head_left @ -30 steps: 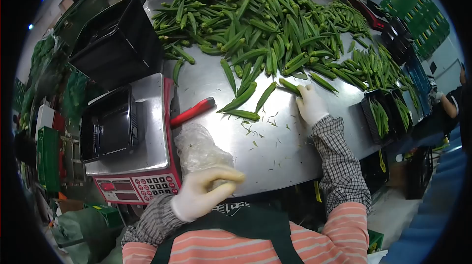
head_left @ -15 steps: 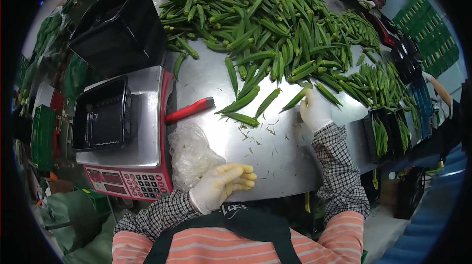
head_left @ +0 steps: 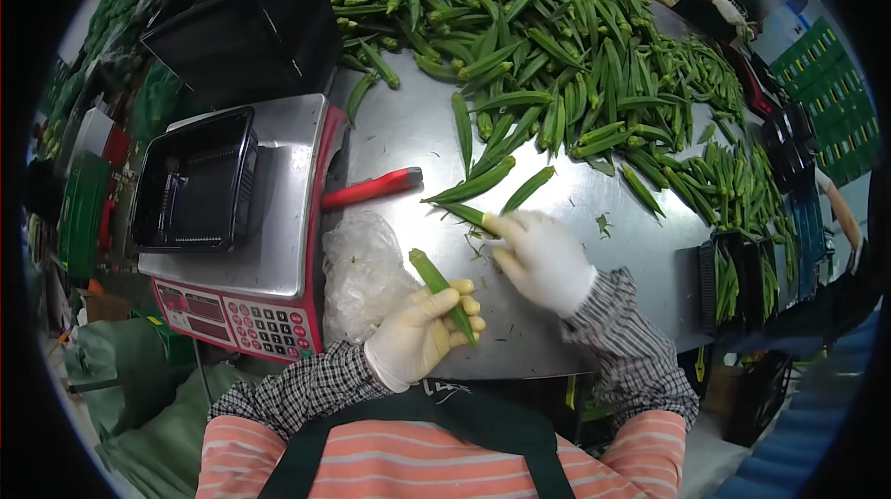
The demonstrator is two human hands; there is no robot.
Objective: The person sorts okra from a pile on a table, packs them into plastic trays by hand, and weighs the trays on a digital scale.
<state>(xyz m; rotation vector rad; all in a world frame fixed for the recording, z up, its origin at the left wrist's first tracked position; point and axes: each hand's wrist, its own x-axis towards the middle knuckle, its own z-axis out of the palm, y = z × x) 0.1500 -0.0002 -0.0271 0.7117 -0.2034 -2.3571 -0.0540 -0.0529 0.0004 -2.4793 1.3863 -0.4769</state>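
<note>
Black plastic forms the tray [head_left: 200, 193] on the scale [head_left: 278, 174] at the left end of the metal bench [head_left: 520, 341]. Beside the scale lie a red-handled tool [head_left: 371, 189] and, nearer the front edge, a clear bag [head_left: 357, 267]. The left hand [head_left: 413, 339] pinches an okra pod [head_left: 436, 282], tilted, above that edge. The right hand's [head_left: 548, 262] fingers reach a second pod [head_left: 464, 213] (blurred; whether they grip, I cannot tell). Okra heaps [head_left: 557, 53] spread toward the far edge; filled trays [head_left: 708, 285] stand at the right.

You wear a coral-pink shirt [head_left: 408, 462] with pale stripes under a dark green apron [head_left: 464, 417] with white lettering. Black-and-white checked sleeve covers [head_left: 311, 388] meet your whitish, yellow-tinged gloves [head_left: 404, 350].
</note>
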